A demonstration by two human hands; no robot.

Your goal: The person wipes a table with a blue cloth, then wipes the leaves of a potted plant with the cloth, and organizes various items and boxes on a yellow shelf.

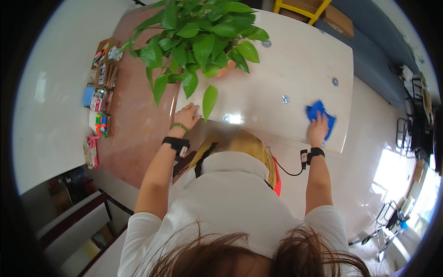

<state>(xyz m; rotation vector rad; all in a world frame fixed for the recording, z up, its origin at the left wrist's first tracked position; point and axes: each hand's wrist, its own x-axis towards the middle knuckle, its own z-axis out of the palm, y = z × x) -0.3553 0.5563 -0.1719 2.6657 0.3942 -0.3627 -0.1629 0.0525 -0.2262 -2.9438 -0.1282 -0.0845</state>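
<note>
Under my right hand (318, 128) lies a crumpled blue cloth (316, 109), pressed on the right part of a glossy white tabletop (308, 69); the hand looks slightly blurred. My left hand (188, 116) rests on the table's near left edge, holding nothing, fingers apart, just below the hanging leaves. A green leafy potted plant (207, 41) stands on the table's left part, its orange pot (226, 68) mostly hidden by foliage. Black straps with small devices circle both wrists, and a green bracelet is on my left wrist.
Left of the table is a reddish-brown surface (142, 121) with small boxes of colourful items (101, 124) along its far side. Round metal fittings (285, 99) dot the tabletop. Beyond it are a yellow frame (301, 10) and a cardboard box (338, 21). A black cable (289, 173) hangs near my right wrist.
</note>
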